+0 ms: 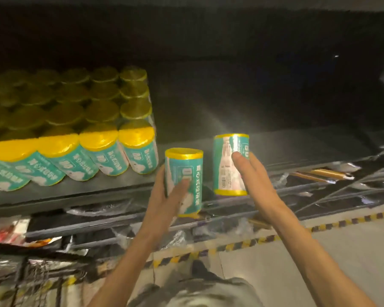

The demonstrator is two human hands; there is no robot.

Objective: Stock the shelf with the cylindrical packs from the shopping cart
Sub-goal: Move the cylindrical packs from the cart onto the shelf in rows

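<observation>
Upright at the centre of the frame, two cylindrical packs are held side by side but apart, each teal-labelled with yellow ends; the left pack (185, 181) sits lower, in front of the shelf's front edge, and the right pack (229, 163) stands higher, its base level with the front lip of the shelf (208, 120). The left hand (166, 193) grips the left pack, its thumb across the label and its fingers curled round the far side; the right hand (253, 173) holds the right pack from the right, one fingertip pressed on the label near the top, the rest wrapped behind it. Both bare forearms rise from the bottom of the frame.

Across the left of the frame, a block of stocked packs (76, 129) of the same kind fills the shelf in several rows, yellow tops showing, the front row leaning; the nearest of them stands just beside the left pack, not touching it. To the right the shelf board lies dark and bare beneath a black back wall.

Below the shelf edge, at lower left, blurred lower shelves (76, 220) carry wrapped goods too smeared to tell; at lower right, a pale floor (319, 251) carries a yellow-and-black striped line (242, 244) running diagonally.
</observation>
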